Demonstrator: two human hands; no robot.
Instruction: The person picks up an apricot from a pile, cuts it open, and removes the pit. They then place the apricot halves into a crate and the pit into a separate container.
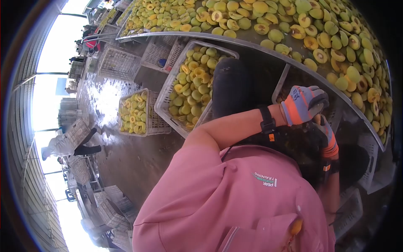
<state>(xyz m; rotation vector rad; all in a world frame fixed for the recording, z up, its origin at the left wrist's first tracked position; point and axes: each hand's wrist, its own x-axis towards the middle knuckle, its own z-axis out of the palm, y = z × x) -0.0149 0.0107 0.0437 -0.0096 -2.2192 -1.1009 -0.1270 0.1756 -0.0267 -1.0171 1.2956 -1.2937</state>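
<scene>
My left hand [304, 104], in a grey and orange work glove with dark fingertips, is curled in front of my chest. Close against it is my right hand [328, 136], gloved the same way, with bent fingers partly in shadow. Between the fingertips shows a small yellowish piece of stone fruit [317, 119], mostly hidden by the gloves. Whatever else the right fingers close on is too dark to make out. Just beyond both hands runs the metal rim of a table [268, 49], heaped with whole and halved yellow-green stone fruit [331, 42].
A crate [161, 98] full of fruit stands beside my left knee [230, 86]. Another filled crate [153, 119] sits farther left on the wet floor [126, 155]. Stacked crates [119, 63] lie beyond. A person [63, 143] carries a crate at far left. More crates [367, 164] are at right.
</scene>
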